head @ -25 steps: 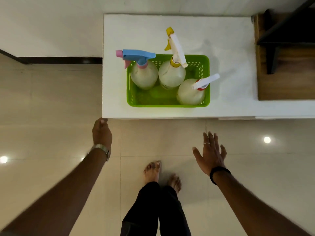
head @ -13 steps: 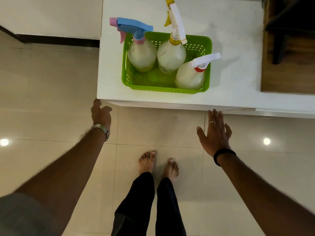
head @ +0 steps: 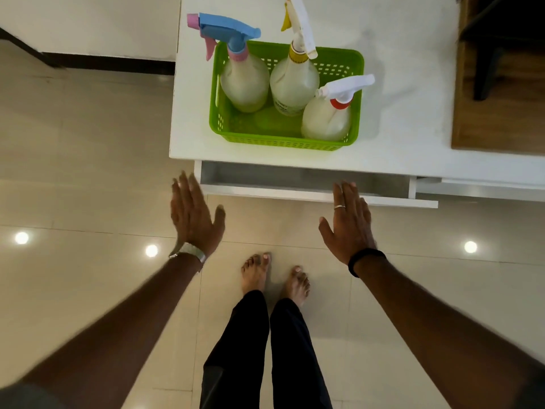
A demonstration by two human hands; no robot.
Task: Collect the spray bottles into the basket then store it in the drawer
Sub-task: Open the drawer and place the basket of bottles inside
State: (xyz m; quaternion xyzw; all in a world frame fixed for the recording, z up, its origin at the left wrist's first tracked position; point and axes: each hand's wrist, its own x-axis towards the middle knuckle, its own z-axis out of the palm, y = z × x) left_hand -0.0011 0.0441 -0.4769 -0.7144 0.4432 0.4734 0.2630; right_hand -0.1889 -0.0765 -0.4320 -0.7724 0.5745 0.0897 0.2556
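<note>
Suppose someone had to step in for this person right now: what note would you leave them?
Left hand: open, holding nothing, near the drawer's left corner.
Right hand: open, empty, fingertips at the drawer front.
Green basket sits on the white cabinet top, holding all three spray bottles: blue-headed, yellow-headed, white-headed.
Done: bottles collected.
Drawer is only slightly open.
Left: open it fully, put the basket in, close it.
</note>
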